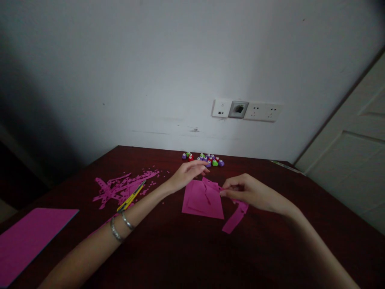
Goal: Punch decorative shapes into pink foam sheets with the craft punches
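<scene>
Right hand: I have its fingers clamped on a pink strip, right of the square paper.
Left hand: I see fingers stretched out, unclamped, near the paper's far side.
Square paper: mid-desk.
Yellow cutter: at the pink scraps, toward the left edge.
Coloured pieces: near the far edge.
</scene>
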